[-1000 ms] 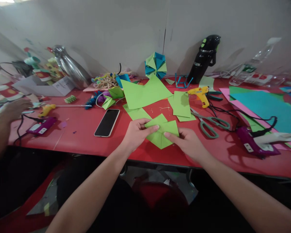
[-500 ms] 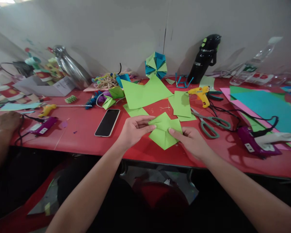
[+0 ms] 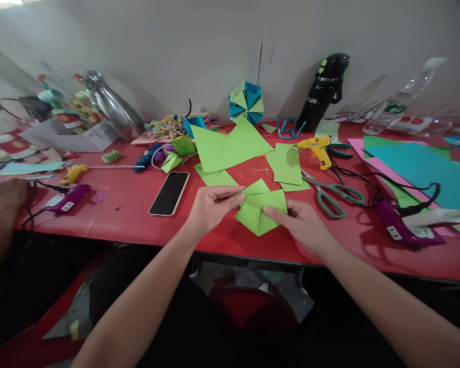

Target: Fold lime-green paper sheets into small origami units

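A creased green paper (image 3: pixel 261 213) is held over the near part of the red table (image 3: pixel 130 225). My left hand (image 3: pixel 215 207) pinches its left corner between thumb and fingers. The thumb of my right hand (image 3: pixel 297 220) presses on the paper's middle right, with the fingers behind it. Folds meet near the paper's centre, and its lower point faces me. Beyond it lie a large green sheet (image 3: pixel 232 145) and a smaller green piece (image 3: pixel 287 164). A blue and green folded paper ball (image 3: pixel 247 103) leans at the wall.
A phone (image 3: pixel 169 193) lies left of my hands. To the right are scissors (image 3: pixel 331 197), a yellow glue gun (image 3: pixel 319 149), a purple power strip (image 3: pixel 406 230) and a black bottle (image 3: pixel 324 94). Another person's hand (image 3: pixel 5 197) rests at far left.
The green paper's upper left part has folded or tilted downward, and its creases look different. My left hand has shifted slightly left. The other person's hand has also moved a little left.
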A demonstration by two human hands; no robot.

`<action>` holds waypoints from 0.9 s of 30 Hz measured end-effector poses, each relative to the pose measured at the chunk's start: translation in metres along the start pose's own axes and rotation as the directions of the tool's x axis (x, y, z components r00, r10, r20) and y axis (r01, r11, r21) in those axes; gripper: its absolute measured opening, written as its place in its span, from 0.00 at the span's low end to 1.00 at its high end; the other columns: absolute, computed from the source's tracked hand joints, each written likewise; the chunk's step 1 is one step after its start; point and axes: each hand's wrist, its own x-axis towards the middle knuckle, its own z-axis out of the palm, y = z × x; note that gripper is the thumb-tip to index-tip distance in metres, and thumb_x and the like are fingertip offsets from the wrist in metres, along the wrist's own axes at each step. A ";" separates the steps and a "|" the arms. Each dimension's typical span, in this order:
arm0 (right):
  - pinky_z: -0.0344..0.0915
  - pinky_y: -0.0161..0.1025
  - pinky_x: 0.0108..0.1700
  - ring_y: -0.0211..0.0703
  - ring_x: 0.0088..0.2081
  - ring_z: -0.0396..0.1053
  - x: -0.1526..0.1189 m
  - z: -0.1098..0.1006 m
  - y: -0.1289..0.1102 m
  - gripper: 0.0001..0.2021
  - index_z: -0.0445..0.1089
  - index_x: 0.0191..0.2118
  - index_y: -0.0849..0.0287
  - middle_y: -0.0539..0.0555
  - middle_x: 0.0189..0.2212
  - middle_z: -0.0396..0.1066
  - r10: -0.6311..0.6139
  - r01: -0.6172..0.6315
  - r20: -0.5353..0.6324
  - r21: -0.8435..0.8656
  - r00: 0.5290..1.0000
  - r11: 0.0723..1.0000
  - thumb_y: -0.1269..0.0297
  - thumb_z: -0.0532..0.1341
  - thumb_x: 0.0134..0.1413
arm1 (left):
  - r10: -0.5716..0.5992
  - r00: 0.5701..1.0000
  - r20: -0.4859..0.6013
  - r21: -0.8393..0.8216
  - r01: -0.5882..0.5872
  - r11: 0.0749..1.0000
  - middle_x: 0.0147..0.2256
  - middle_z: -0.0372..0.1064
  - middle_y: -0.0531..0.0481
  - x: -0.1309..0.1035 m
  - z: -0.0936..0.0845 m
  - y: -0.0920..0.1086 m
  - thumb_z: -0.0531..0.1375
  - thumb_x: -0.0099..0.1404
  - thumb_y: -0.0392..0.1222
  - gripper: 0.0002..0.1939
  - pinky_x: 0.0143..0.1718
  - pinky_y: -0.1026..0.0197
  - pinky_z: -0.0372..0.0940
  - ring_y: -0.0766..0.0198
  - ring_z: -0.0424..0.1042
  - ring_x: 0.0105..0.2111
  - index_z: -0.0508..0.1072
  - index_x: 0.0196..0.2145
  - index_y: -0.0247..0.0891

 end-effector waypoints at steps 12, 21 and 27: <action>0.51 0.36 0.25 0.36 0.24 0.57 0.002 -0.006 -0.017 0.18 0.77 0.34 0.57 0.48 0.23 0.67 -0.058 0.062 0.025 -0.205 0.998 0.977 0.47 0.71 0.47 | -0.126 0.941 0.315 0.034 0.122 0.992 0.34 0.81 0.46 -0.009 0.013 0.001 0.68 0.60 0.44 0.22 0.30 0.64 0.70 0.63 0.78 0.30 0.75 0.52 0.38; 0.55 0.37 0.29 0.37 0.27 0.61 0.006 -0.022 -0.023 0.16 0.78 0.32 0.57 0.50 0.26 0.71 0.051 -0.006 0.178 -0.241 0.983 0.971 0.47 0.69 0.49 | -0.195 0.929 0.316 0.135 0.159 0.978 0.32 0.81 0.45 -0.008 0.010 0.005 0.68 0.59 0.43 0.19 0.32 0.61 0.71 0.60 0.78 0.30 0.76 0.47 0.37; 0.57 0.37 0.28 0.37 0.25 0.61 0.008 -0.030 -0.030 0.15 0.78 0.27 0.57 0.50 0.23 0.71 0.047 0.017 0.199 -0.308 0.979 0.951 0.49 0.70 0.48 | -0.199 0.926 0.322 0.158 0.154 0.975 0.32 0.81 0.45 -0.010 0.011 0.007 0.68 0.59 0.43 0.17 0.31 0.61 0.70 0.60 0.78 0.30 0.76 0.46 0.38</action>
